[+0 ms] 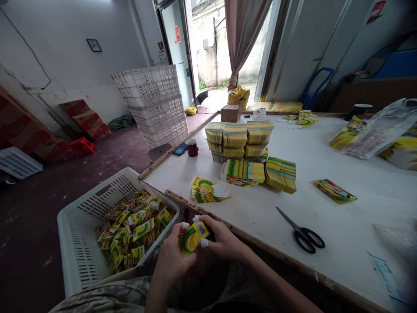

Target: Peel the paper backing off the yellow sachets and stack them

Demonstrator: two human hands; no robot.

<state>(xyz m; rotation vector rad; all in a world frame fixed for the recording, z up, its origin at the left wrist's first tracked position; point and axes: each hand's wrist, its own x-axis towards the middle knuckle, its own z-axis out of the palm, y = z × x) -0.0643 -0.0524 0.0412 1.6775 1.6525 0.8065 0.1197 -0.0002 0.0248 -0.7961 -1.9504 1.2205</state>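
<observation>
Between my two hands, over my lap at the table's front edge, is a small yellow and green carton [193, 239] with a barcode at its upper end. My left hand [171, 256] grips its left side. The fingers of my right hand [221, 239] close on its right end, and white tape wraps several of my fingertips. A fan of flat printed cartons [206, 190] lies on the table just beyond. To my left, a white plastic crate [81, 234] holds many yellow cartons [137, 232].
Stacked bundles of flat cartons [239, 140] stand mid-table, with a dark red mug [192, 148] to their left. Black scissors [301, 232] and a single yellow packet [335, 191] lie at right. A clear plastic bag [378, 130] sits farther right. Tall white crates [153, 104] stand on the floor.
</observation>
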